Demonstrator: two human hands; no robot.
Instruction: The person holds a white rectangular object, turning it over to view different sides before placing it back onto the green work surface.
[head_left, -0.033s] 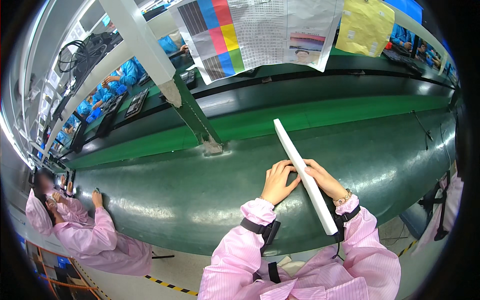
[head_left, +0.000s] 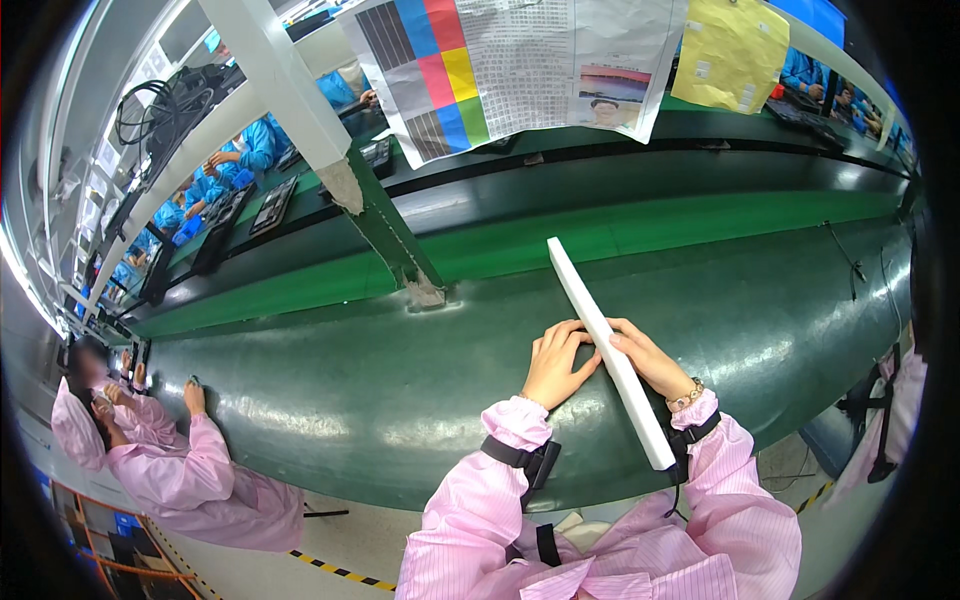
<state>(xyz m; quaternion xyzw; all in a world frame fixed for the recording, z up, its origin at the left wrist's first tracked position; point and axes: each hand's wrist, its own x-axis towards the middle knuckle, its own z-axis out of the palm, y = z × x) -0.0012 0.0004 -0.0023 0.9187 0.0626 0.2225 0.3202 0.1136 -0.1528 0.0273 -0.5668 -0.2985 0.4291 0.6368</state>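
Note:
A long, narrow white slab stands on edge on the green worktop, running from the far middle towards my body. Its exact kind does not show. At its left side, my left hand is closed against it, fingers bent and thumb tip at its face. My right hand grips it from the right, with the thumb at the upper edge and the other fingers partly hidden behind. The slab is steadied between both hands.
A white-and-green post rises from the worktop's far side. A printed colour sheet and a yellow sheet hang ahead. At the left edge sits a person in pink. A thin black cord lies at the far right.

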